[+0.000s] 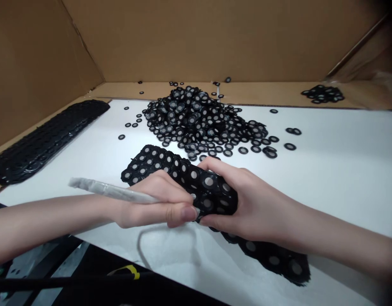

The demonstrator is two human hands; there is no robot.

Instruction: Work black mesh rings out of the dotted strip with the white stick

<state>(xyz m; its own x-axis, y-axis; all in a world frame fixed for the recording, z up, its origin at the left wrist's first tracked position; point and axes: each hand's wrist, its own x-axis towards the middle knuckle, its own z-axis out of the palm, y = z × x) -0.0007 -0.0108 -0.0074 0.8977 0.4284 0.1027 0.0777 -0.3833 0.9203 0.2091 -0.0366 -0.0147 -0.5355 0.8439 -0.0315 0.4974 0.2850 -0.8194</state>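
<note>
A person works at a black strip (183, 168) studded with pale round centres, bending it on the near side of a pile of small black rings (189, 119). The left hand (164, 187) grasps a slim, white-wrapped tool (109, 191) much like a pen, thumb and fingers pinched together at the strip's surface; the tool's working tip is hidden. The right hand (259, 199) is firmly closed around the bend, fingers over the top and thumb below, opened only as wide as the folded strip. One end reaches out to the left, nearer than the pile; the other trails beneath the right wrist, nearer and to the right of it.

The step in hand appears to be close work on single spots of the strip, and the next move would seem to call for a steady right hold, with a light, exact touch from the left. A large black sheet (49, 140) lies left of the pile, while a small cluster of rings (323, 93) sits beyond it to the right, on cardboard (266, 99)
</note>
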